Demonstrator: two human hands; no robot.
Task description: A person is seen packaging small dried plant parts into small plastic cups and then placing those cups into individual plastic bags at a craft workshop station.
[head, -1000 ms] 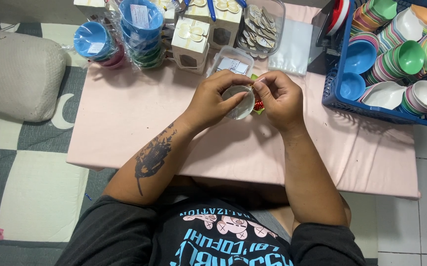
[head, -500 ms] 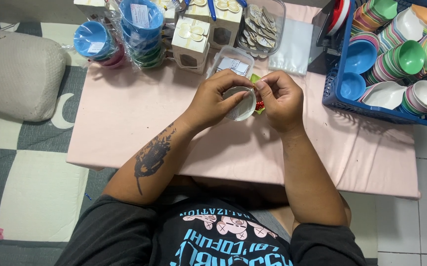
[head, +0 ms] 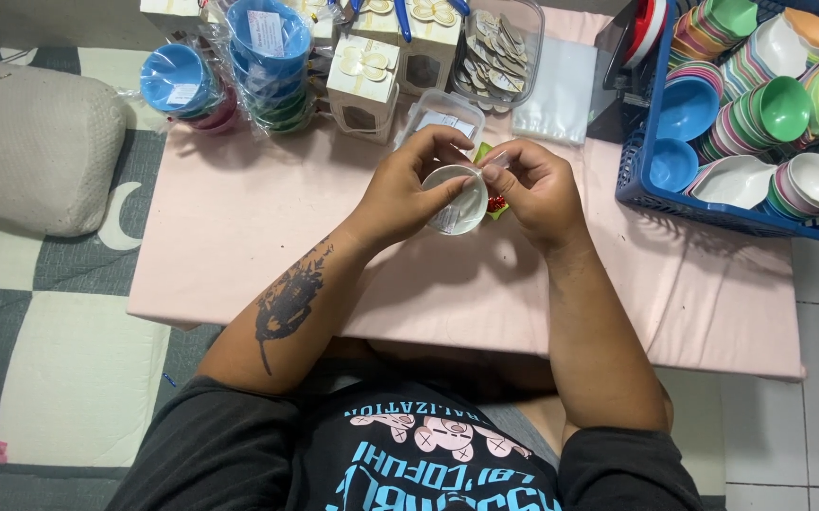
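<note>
Above the pink desk (head: pixel 239 246), the left hand (head: pixel 409 185) cups a small white round bowl (head: pixel 457 201), tilted for access, while the right hand's (head: pixel 537 185) grip pinches clear wrapping at its rim.

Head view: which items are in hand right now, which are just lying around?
In hand:
- left hand holds small white bowl
- right hand pinches clear wrap at its rim

Lying about:
- blue basket of coloured bowls
- wrapped blue bowl stacks
- cream gift boxes
- clear tub of tags
- grey cushion
</note>
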